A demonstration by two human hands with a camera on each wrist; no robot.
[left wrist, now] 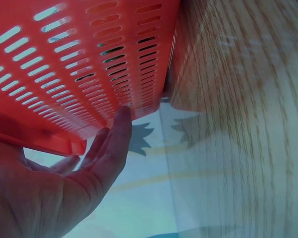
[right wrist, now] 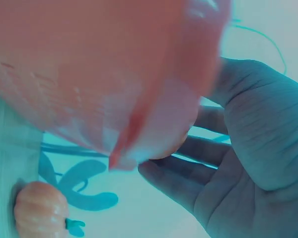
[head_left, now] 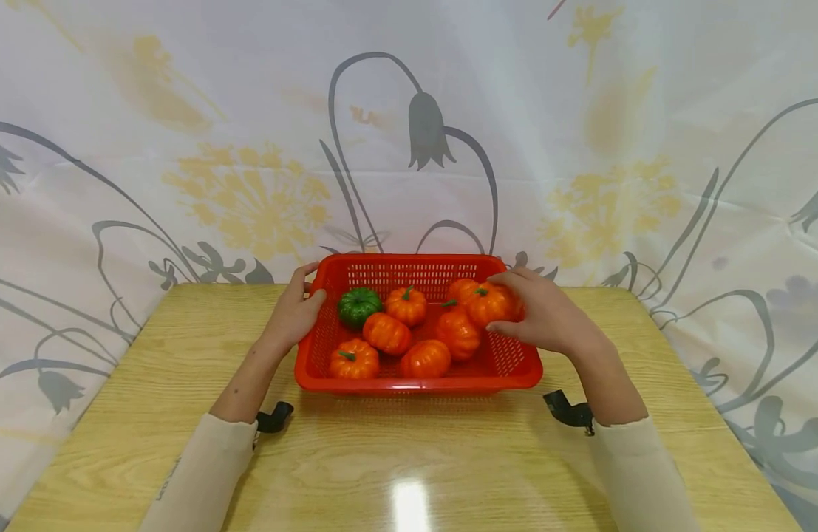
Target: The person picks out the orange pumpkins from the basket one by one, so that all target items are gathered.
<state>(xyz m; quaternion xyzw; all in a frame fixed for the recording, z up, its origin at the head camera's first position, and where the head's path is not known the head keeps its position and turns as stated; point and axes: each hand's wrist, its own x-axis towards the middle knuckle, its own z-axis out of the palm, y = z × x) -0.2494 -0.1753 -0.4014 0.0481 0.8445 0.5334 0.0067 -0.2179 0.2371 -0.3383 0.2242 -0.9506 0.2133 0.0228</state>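
Observation:
A red plastic basket [head_left: 418,384] stands on the table with several small orange pumpkins [head_left: 386,334] and one green pumpkin [head_left: 359,307] inside. My left hand [head_left: 295,314] holds its left rim, thumb on top; in the left wrist view the fingers [left wrist: 120,131] reach along the outside of the slotted wall. Over the basket's right end, my right hand [head_left: 542,310] grips an orange pumpkin [head_left: 486,304] between thumb and fingers, beside other orange ones. In the right wrist view the basket wall [right wrist: 89,64] hides most of that pumpkin.
The wooden table [head_left: 409,458] ends at a flower-patterned cloth backdrop [head_left: 409,148]. In the right wrist view, another orange pumpkin [right wrist: 42,210] lies on the table outside the basket. Black wrist mounts [head_left: 568,410] stick out from both forearms.

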